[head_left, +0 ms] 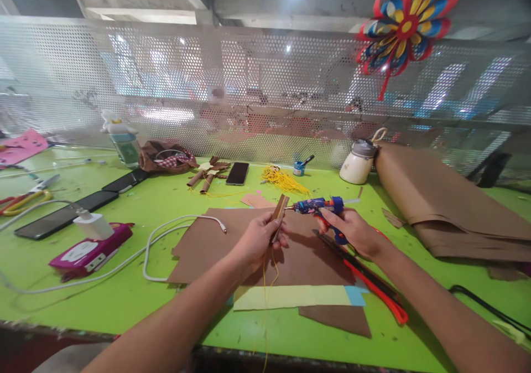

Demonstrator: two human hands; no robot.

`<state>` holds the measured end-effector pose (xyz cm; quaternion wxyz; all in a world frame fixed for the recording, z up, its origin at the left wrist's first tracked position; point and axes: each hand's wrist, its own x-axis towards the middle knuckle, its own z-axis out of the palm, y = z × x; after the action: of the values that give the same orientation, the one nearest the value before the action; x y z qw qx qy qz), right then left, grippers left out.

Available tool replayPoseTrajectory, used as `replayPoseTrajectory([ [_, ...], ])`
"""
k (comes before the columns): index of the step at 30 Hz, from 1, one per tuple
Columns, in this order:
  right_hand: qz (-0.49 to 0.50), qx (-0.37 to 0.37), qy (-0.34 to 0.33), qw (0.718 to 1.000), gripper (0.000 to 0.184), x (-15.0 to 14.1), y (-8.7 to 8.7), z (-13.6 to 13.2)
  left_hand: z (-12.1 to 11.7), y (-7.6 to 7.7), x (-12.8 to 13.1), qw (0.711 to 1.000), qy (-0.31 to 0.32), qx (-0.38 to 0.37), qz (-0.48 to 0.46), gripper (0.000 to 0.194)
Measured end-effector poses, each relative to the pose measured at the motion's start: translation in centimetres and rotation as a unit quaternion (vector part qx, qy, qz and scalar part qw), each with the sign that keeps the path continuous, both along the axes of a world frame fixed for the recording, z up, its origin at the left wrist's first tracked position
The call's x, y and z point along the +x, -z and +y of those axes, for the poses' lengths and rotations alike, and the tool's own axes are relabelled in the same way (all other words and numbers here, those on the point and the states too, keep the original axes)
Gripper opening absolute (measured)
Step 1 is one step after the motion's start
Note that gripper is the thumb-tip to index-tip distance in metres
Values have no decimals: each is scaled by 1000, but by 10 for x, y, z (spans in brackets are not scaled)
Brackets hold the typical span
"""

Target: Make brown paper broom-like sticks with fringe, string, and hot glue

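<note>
In my left hand [259,237], closed, is a narrow folded strip of brown paper [280,208], held upright and tilted. Yellow string [265,284] hangs below that hand over the table's front edge. My right hand [352,232] grips a blue hot glue gun [311,206] with an orange trigger. Its nozzle points left and meets or nearly meets the strip's edge; I cannot tell whether it touches. Beneath both hands lies a brown paper sheet [224,245]. Red-and-black scissors or a similar long-handled tool [373,284] lie under my right forearm.
On the green table [136,306] stand a purple power strip [91,251] with a white charger and cable at left. Behind are a phone [238,174], yellow string bundle [282,179], brown paper rolls [209,179] and a white jar [357,162]. Folded brown paper [448,196] lies right.
</note>
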<state>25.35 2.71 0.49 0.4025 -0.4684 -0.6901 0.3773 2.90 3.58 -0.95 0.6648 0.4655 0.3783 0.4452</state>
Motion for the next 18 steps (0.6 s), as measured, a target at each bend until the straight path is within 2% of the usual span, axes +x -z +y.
replayPoseTrajectory([
  [6, -12, -35, -25, 999, 50, -2, -3, -3, 1, 1, -1, 1000, 0, 12, -5, 10],
  [12, 20, 13, 5, 1000, 46, 0, 0, 2, 0, 1, 0, 1000, 1, 7, 0, 9],
  [18, 28, 30, 0, 999, 44, 0, 2, 4, 0, 1, 0, 1000, 7, 11, 0, 9],
])
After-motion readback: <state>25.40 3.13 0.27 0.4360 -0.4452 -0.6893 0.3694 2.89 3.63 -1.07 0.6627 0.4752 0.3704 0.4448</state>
